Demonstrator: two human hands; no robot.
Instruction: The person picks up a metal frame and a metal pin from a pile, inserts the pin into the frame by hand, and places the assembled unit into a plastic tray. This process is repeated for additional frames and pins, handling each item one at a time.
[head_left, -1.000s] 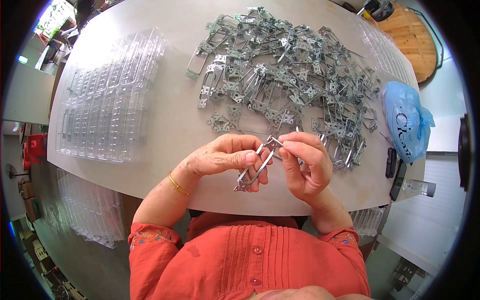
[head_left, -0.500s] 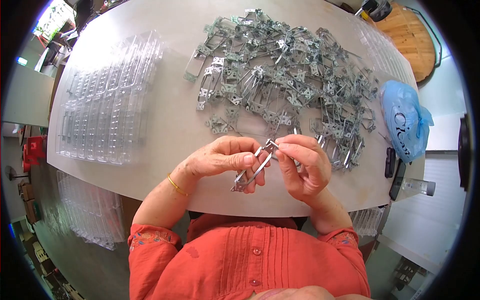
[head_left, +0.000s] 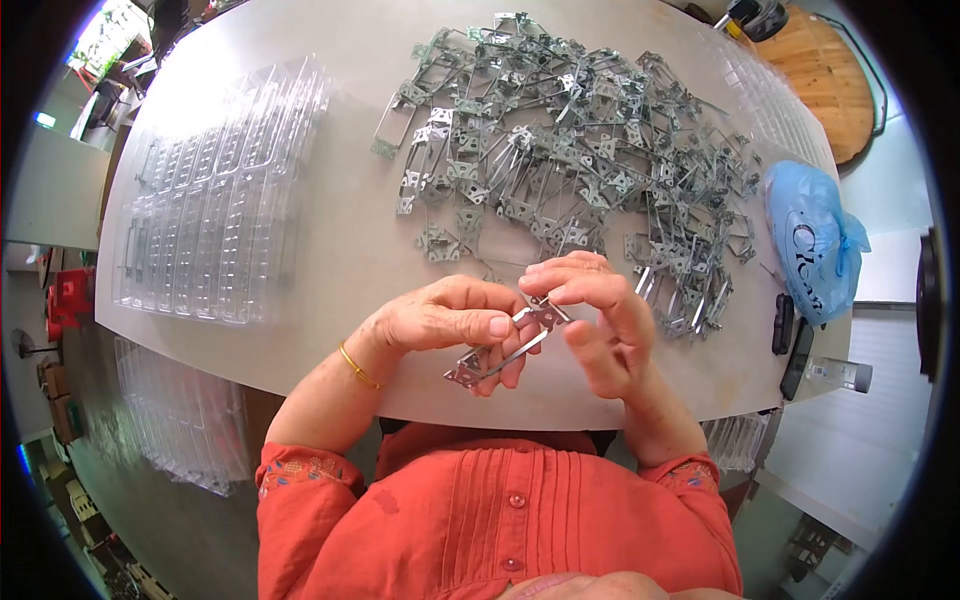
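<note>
A silvery metal bracket [head_left: 519, 352], two slim bars with a holed plate at each end, hangs above the table's near edge. My left hand [head_left: 455, 318] pinches it between thumb and fingers, a gold bangle on the wrist. My right hand [head_left: 600, 320] is at the bracket's upper right plate, index fingertips right at its top edge. The right thumb stands apart from the fingers, on the near side of that plate. Just beyond the hands spreads a big tangled pile of similar metal brackets [head_left: 575, 140].
Stacked clear plastic trays [head_left: 215, 200] occupy the table's left side, with more clear trays [head_left: 765, 95] at the far right. Along the right edge lie a blue plastic bag [head_left: 815, 245], dark phone-like objects [head_left: 796, 360] and a clear bottle [head_left: 838, 374]. Below left are further trays [head_left: 185, 415].
The bracket has turned so its right end plate now faces up flat. My right thumb has come away from it, and the right fingers have opened out over its top edge.
</note>
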